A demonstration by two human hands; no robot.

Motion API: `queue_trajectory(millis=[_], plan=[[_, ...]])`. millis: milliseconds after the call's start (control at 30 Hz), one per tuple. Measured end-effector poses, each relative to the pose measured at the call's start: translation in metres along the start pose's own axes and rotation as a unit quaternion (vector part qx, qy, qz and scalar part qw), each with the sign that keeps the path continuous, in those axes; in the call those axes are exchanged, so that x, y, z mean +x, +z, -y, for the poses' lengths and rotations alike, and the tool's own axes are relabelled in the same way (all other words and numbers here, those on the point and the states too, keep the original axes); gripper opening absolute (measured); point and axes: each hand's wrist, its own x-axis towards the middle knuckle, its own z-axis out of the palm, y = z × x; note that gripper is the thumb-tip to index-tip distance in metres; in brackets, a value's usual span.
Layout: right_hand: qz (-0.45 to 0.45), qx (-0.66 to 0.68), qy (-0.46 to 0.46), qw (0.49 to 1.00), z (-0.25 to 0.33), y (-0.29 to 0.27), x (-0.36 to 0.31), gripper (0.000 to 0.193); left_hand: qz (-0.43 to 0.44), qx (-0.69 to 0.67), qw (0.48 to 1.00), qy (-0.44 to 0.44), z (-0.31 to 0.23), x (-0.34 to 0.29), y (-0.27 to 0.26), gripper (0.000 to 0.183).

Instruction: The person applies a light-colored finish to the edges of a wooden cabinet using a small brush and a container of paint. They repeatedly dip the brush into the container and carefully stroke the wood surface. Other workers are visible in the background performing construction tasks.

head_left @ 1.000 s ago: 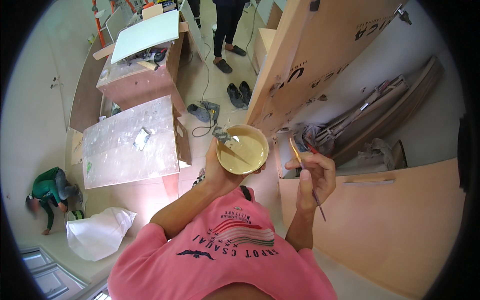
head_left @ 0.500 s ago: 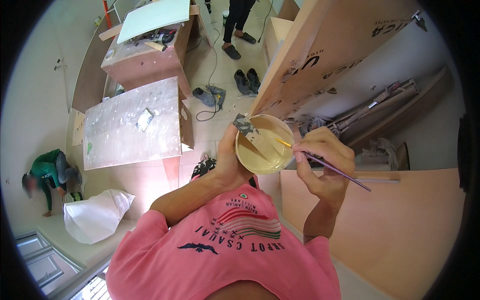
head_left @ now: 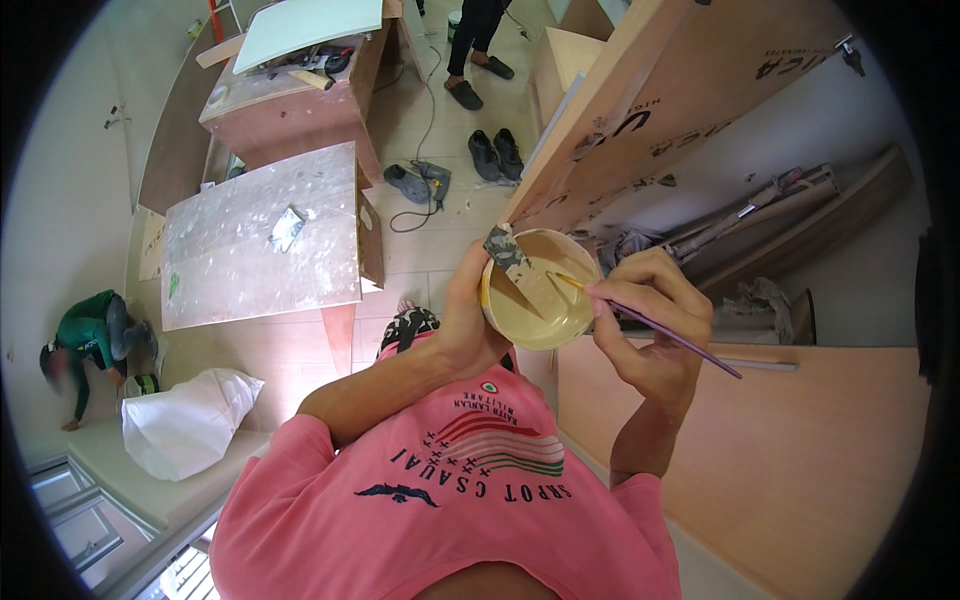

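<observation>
My left hand (head_left: 468, 318) is closed around the side of a round tub (head_left: 573, 262) of cream-coloured paint. Leaning over the tub's rim is a flat scraper (head_left: 506, 245), its upper end crusted with grey and its lower part inside. Between the thumb and fingers of my right hand (head_left: 655, 315) is a thin paintbrush (head_left: 683, 347) with a purple handle. Its yellow front end points into the tub's mouth; I cannot tell whether the tip touches the paint.
A tall wooden panel (head_left: 640, 110) stands at the right, above a long pale board (head_left: 740, 440). Paint-spotted worktable (head_left: 260, 240) at left. A drill (head_left: 434, 178) with cord and dark shoes (head_left: 495, 155) lie on the floor. One person (head_left: 95, 335) crouches far left; another's legs (head_left: 472, 45) show ahead.
The tub has shifted slightly to the right, toward the brush, and appears more tilted. The brush stays in nearly the same place. The crouching person's hand has moved left along the floor.
</observation>
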Motion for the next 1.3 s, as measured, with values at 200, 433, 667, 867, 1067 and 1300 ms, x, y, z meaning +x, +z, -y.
queue_trajectory(millis=[200,433,667,867,1067,1300], plan=[[0.008,-0.011,0.008,1.0,-0.003,0.002,0.003,0.024,0.022,-0.006,1.0,-0.008,-0.001,0.007,-0.007,0.061],[-0.002,0.05,0.027,0.998,-0.013,-0.001,0.007,0.022,0.002,0.014,1.0,-0.011,-0.01,0.01,0.0,0.062],[-0.029,0.141,0.043,0.989,-0.033,0.002,0.006,0.023,0.002,0.011,1.0,-0.005,-0.013,0.013,0.001,0.062],[-0.015,0.089,0.029,0.996,-0.038,0.004,0.013,0.023,-0.009,0.026,1.0,-0.005,-0.018,0.022,0.002,0.062],[-0.016,0.054,0.019,0.998,-0.041,0.008,0.033,0.022,0.04,0.004,0.999,-0.002,-0.033,0.038,-0.003,0.059],[-0.01,0.121,0.077,0.99,-0.059,0.016,0.048,0.021,-0.015,0.021,0.999,-0.03,-0.053,0.06,-0.007,0.063]])
